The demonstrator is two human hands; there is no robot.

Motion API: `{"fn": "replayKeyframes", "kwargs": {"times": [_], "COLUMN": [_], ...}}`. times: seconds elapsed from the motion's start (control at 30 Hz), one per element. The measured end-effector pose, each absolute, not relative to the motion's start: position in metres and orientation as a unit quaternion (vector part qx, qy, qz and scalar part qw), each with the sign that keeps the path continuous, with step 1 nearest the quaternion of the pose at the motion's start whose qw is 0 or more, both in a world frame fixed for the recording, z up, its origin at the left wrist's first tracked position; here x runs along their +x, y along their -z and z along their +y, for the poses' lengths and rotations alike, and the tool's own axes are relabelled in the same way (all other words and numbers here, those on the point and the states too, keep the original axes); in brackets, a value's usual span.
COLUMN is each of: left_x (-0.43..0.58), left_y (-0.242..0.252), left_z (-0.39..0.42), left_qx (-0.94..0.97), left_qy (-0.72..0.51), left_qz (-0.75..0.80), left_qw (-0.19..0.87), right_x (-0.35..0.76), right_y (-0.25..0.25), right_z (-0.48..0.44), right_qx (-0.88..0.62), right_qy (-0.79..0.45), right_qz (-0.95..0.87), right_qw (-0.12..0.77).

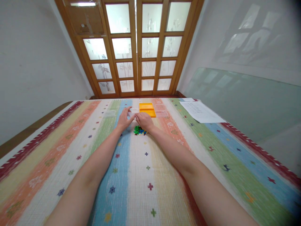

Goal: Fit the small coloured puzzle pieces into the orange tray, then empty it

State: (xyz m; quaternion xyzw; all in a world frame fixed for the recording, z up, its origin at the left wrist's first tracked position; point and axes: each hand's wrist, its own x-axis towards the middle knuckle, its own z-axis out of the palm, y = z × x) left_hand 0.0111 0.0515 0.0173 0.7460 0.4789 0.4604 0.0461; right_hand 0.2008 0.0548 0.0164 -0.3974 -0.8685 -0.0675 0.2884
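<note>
My left hand (124, 119) is half curled over the tablecloth, its thumb and forefinger apart. The thumb tip meets the fingertips of my right hand (144, 121), which are pinched together. Anything between those fingertips is too small or hidden to make out. Just below my right hand lies a small heap of green, blue and yellow pieces (139, 130), partly covered by it. Behind the hands a yellow two-part tray (147, 110) rests on the cloth. A clear plastic container (134, 110) shows beside it, partly behind my fingers.
Other clear containers stand to the left (109, 113) and right (162, 111). White paper sheets (201, 111) lie at the far right of the striped tablecloth (150, 175). Past the table's far edge are wooden glazed doors (138, 59), with walls on both sides.
</note>
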Motion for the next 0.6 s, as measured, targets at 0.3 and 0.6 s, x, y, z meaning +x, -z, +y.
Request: {"fn": "replayKeyframes", "kwargs": {"times": [0.3,0.6], "left_x": [0.021,0.010], "left_y": [-0.017,-0.004], "left_z": [0.042,0.053], "left_qx": [0.785,0.774], "left_qy": [-0.440,-0.423], "left_qz": [0.431,0.447], "left_qw": [0.075,0.151], "right_x": [0.216,0.225], "right_y": [-0.019,-0.014], "right_z": [0.071,0.077], "right_qx": [-0.549,-0.521], "right_qy": [0.027,-0.028], "right_qz": [-0.758,-0.751], "right_qw": [0.350,0.406]}}
